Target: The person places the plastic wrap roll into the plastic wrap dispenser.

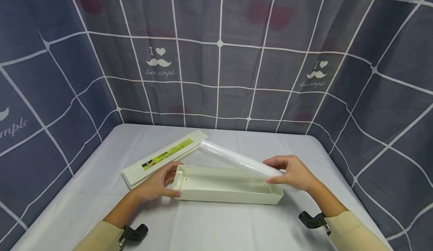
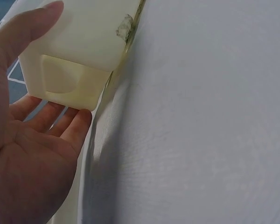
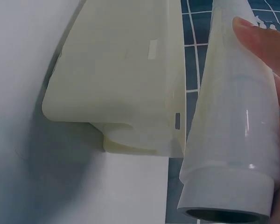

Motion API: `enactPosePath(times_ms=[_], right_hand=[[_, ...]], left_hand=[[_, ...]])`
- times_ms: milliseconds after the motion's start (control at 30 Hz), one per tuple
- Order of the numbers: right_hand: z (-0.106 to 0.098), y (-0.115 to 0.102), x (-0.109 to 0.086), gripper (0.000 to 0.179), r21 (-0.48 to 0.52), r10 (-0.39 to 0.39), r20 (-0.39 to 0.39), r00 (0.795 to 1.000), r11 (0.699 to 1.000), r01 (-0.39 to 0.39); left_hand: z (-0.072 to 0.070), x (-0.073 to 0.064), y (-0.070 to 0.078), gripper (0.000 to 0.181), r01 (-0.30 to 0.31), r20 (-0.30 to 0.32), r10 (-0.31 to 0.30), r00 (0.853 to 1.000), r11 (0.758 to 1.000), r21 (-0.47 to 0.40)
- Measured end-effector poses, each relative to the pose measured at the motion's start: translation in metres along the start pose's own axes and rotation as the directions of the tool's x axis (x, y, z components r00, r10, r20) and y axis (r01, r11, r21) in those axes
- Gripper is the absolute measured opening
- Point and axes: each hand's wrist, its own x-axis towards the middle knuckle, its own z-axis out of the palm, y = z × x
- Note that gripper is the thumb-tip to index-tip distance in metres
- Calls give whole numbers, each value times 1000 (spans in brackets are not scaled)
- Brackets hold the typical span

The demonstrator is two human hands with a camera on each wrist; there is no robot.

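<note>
A cream plastic box (image 1: 226,196), long and open-topped, sits on the table. My left hand (image 1: 156,185) grips its left end, thumb on the near side and fingers at the end and far side. In the left wrist view, the fingertips touch the end wall of the box (image 2: 84,39). Over the right part of the box, my right hand (image 1: 295,173) holds a roll of clear plastic wrap (image 1: 233,158) slantwise. Its far end points back left, close to the lid. The right wrist view shows the roll's hollow core (image 3: 228,193) and my thumb pressed on the film.
Behind the left hand lies a long cream lid (image 1: 165,156) with a yellow-green label, set diagonally. A white cloth covers the table (image 1: 216,228). Grey checked curtains (image 1: 199,67) stand at the back and both sides.
</note>
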Motion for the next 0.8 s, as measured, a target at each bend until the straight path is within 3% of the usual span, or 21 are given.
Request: enactPosePath(times_ms=[800], right_hand=[[13, -5, 21, 50, 0, -37, 114, 993, 999, 37]], left_hand=[[2, 0, 1, 96, -14, 1, 14, 1000, 1000, 2]])
